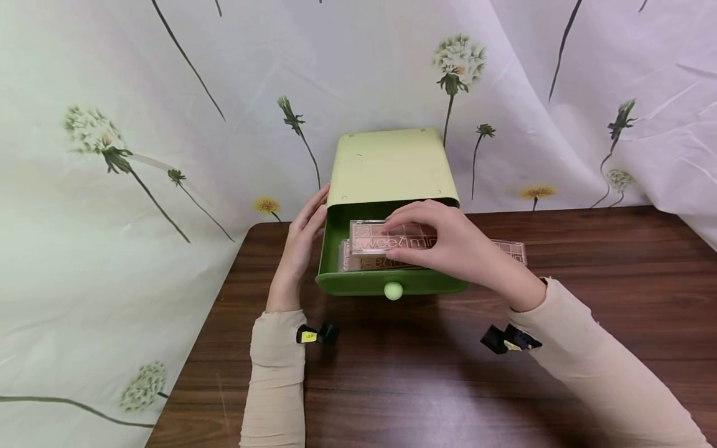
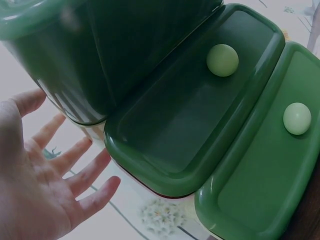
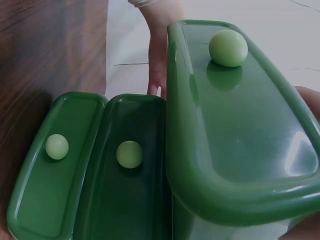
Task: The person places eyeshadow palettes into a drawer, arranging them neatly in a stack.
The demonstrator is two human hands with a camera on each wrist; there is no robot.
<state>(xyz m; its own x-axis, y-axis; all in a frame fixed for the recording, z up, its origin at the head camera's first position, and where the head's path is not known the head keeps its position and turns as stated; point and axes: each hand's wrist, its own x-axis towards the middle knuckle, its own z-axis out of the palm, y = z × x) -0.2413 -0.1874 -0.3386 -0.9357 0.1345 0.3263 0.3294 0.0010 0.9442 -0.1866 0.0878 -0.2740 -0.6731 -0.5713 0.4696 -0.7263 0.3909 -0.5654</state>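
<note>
Dandelion-print cloth (image 1: 381, 68) hangs beyond the right hand (image 1: 454, 239), which pinches an eyeshadow palette (image 1: 366, 241) to its left, over the open drawer (image 1: 353, 286) (outstretched left hand (image 1: 302, 239) alongside the cabinet (image 1: 392, 168)); keeping it level should avoid scraping.

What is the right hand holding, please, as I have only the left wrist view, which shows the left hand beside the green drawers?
Observer: In the head view, the right hand pinches a clear-lidded palette between thumb and fingers.

Operator: Thank you; could you kindly tell me whether anything lies under it?

Observer: Yes, a second palette lies inside the open top drawer, partly hidden by the held one.

Operator: And would you see any outside the drawer?

Observer: Yes, a third palette shows to the right of the cabinet, partly covered by the right hand and wrist.
</note>
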